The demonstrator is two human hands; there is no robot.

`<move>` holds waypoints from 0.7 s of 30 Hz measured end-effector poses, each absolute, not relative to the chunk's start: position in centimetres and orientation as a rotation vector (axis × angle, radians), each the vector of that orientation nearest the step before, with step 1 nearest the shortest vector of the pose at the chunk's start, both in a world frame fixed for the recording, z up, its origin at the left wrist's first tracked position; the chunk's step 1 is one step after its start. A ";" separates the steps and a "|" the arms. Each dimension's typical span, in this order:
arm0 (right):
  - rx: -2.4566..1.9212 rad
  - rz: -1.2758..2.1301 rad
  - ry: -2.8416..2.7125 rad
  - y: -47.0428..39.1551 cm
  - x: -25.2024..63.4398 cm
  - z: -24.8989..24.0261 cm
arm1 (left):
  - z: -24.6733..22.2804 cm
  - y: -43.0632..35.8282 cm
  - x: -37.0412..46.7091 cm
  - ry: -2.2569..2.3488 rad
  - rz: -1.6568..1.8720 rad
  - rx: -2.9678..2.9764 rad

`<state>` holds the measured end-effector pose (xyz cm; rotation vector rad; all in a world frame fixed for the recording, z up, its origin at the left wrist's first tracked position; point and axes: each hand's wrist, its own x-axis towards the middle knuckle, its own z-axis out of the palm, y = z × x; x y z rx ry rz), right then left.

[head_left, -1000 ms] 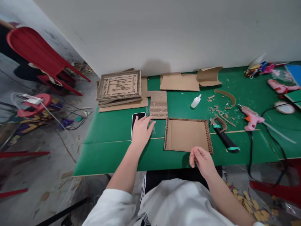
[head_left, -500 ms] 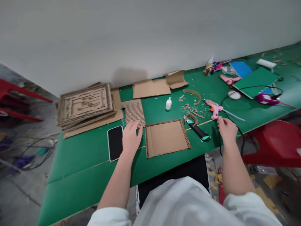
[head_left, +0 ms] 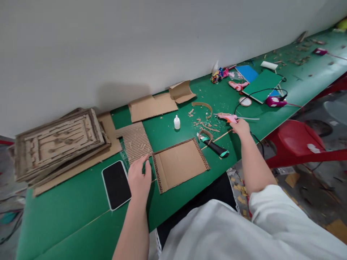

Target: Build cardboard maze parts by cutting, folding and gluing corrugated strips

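Observation:
My right hand (head_left: 241, 128) is closed round the handle of a pink hot glue gun (head_left: 227, 116), which lies on the table with a clear glue stick (head_left: 248, 118) out of its back. My left hand (head_left: 139, 175) rests open, palm down, between a phone (head_left: 116, 185) and a shallow cardboard tray (head_left: 181, 164). The tray has corrugated strips along its far edge and two sides. Just beyond my left fingers is a piece of ribbed cardboard (head_left: 135, 139). A utility knife (head_left: 215, 147) and a curled corrugated strip (head_left: 206, 135) lie right of the tray.
A stack of cardboard panels (head_left: 61, 141) stands at the left. Flat cardboard (head_left: 151, 107), a small white bottle (head_left: 177, 122) and scraps (head_left: 200, 122) lie further back. At right are a second glue gun (head_left: 238, 86), a green board (head_left: 262, 86), a purple power socket (head_left: 275, 101) and a red chair (head_left: 292, 139).
My right hand has moved forward from beside the pink glue gun and closed on its handle. My left hand stays by the tray. The view has turned to the right.

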<state>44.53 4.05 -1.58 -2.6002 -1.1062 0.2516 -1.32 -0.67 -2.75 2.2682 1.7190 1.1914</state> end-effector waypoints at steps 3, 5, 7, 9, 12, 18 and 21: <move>-2.634 0.226 -1.036 3.8 44.7 -1.4 | -2.6 -0.8 -1.2 1.702 1.202 2.266; -2.642 0.171 -1.031 3.8 44.5 -1.3 | -2.6 -0.9 -1.1 1.678 1.199 2.271; -2.644 0.128 -1.045 3.7 44.3 -1.1 | -2.6 -0.9 -1.0 1.670 1.182 2.268; -2.647 0.097 -1.065 3.7 44.2 -0.9 | -2.6 -1.0 -1.1 1.678 1.169 2.263; -2.656 0.060 -1.097 3.8 44.1 -0.5 | -2.5 -1.1 -1.1 1.682 1.164 2.265; -2.684 0.002 -1.160 4.2 43.5 0.4 | -2.2 -1.2 -0.9 1.682 1.148 2.253; -2.699 -0.021 -1.169 4.4 43.2 0.9 | -2.1 -1.3 -0.8 1.680 1.158 2.254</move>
